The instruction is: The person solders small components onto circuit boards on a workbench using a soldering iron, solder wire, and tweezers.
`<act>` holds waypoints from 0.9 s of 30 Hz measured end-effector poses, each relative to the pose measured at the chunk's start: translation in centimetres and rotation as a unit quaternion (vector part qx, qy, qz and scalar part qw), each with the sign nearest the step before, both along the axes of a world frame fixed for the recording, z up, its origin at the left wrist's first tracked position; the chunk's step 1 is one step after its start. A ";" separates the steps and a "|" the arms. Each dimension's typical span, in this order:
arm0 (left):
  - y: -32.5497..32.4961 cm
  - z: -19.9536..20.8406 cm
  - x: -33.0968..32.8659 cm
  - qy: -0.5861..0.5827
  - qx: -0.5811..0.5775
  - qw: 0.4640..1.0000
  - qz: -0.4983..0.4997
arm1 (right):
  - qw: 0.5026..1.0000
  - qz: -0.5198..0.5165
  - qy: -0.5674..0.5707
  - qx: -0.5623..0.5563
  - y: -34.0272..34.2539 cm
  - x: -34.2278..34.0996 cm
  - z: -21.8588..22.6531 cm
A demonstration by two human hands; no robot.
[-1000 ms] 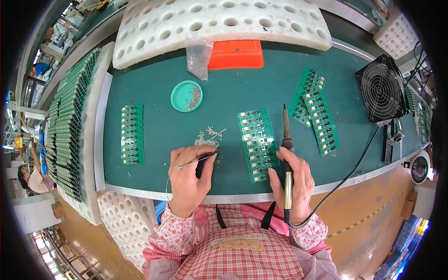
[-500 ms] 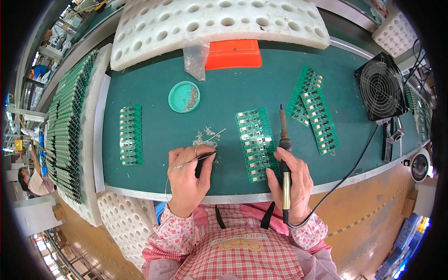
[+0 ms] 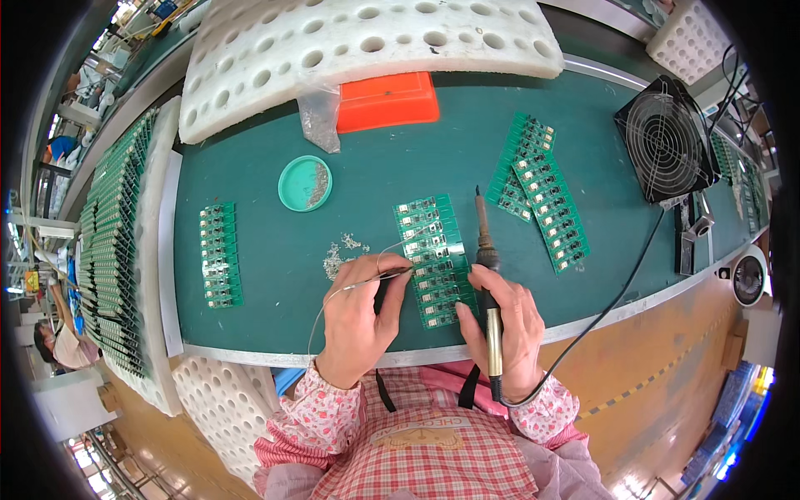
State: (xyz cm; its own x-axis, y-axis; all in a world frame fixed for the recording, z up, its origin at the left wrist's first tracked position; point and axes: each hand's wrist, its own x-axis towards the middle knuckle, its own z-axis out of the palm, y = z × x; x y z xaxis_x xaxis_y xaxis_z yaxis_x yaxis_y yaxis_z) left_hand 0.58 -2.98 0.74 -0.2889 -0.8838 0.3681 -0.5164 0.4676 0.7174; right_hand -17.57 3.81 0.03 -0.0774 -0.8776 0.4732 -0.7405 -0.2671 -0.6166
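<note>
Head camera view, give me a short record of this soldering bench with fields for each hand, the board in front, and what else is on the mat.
Left hand: pinches thin solder wire, its end over the board strip
Right hand: grips soldering iron, tip pointing away from the person
Board strip: green, flat on the green mat, between the hands
Nearby: round teal dish, orange box, black fan, more board strips
</note>
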 end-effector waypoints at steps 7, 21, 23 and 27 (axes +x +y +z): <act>-0.2 0.0 -0.3 -0.021 -0.015 1.000 -0.002 | 1.000 0.005 -0.006 0.002 0.0 -0.2 0.0; -0.4 0.0 -0.5 -0.030 -0.026 0.999 -0.006 | 1.000 0.013 -0.008 -0.001 -0.1 -0.2 0.1; -0.4 -0.1 -0.5 -0.031 -0.029 0.999 -0.008 | 1.000 0.010 -0.010 0.001 0.0 -0.3 0.2; -0.3 0.1 -0.5 -0.042 -0.028 0.999 0.001 | 0.998 0.012 -0.052 -0.024 0.0 -0.3 0.5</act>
